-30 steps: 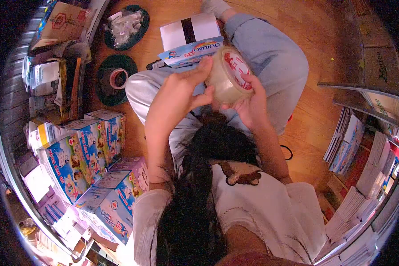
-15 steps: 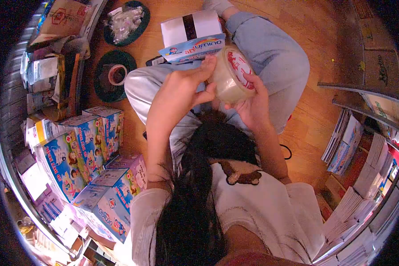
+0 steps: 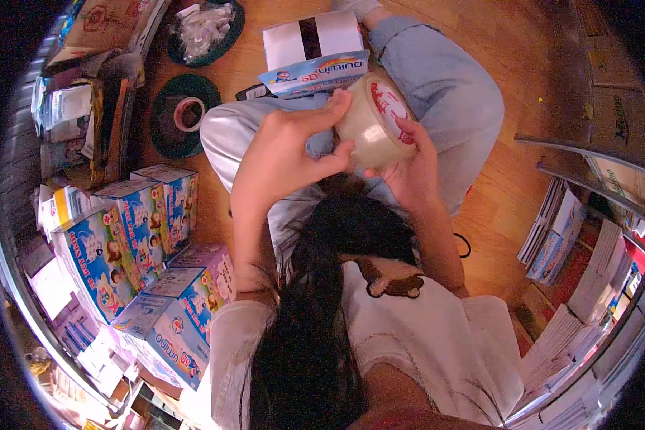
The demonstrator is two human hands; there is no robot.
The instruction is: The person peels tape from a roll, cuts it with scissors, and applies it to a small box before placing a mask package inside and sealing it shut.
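Observation:
A wide roll of clear tape [image 3: 369,129] with a red and white core is held above my lap. My right hand [image 3: 412,161] grips its right side, with fingers at the core and underneath. At the roll's left edge is my left hand [image 3: 301,150], thumb and fingers spread apart, the fingertips touching or very near the tape. Beyond the roll, an open blue and white box [image 3: 315,68] lies by my legs, with white contents crossed by a black band.
Two dark green round trays lie at the upper left, one with clear plastic pieces [image 3: 202,32], the other with a small tape roll [image 3: 189,115]. Printed boxes [image 3: 143,229] are stacked at left. Shelves with booklets [image 3: 552,236] and cartons [image 3: 618,118] line the right.
My left hand has opened wider, its thumb and fingers further apart beside the roll. The tape roll stays in my right hand and has shifted slightly.

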